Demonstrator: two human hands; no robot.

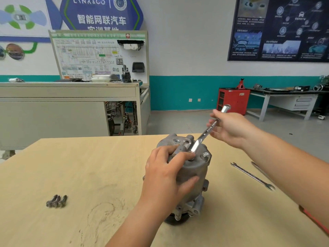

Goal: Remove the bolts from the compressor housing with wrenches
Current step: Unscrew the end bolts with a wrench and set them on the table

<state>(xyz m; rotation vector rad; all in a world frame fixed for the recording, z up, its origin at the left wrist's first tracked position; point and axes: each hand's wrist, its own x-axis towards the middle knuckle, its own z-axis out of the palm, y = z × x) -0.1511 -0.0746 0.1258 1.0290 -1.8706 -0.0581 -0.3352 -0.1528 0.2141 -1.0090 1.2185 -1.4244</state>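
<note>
A grey metal compressor housing [193, 168] stands upright in the middle of the wooden table [106, 166]. My left hand [167, 173] grips its upper side, fingers over the top. My right hand [229, 129] holds the shaft of a shiny wrench [204, 134] that slants down to the left; its lower end sits on a bolt [191, 155] on the housing's top. Another bolt head [205, 155] shows at the top's right edge. Three removed bolts [57, 201] lie together on the table at the left.
Two more wrenches [252, 176] lie on the table to the right of the housing, partly under my right forearm. Beyond the table stand a beige training bench [67, 107], a red tool cabinet [234, 100] and a workbench [284, 98] along the far wall.
</note>
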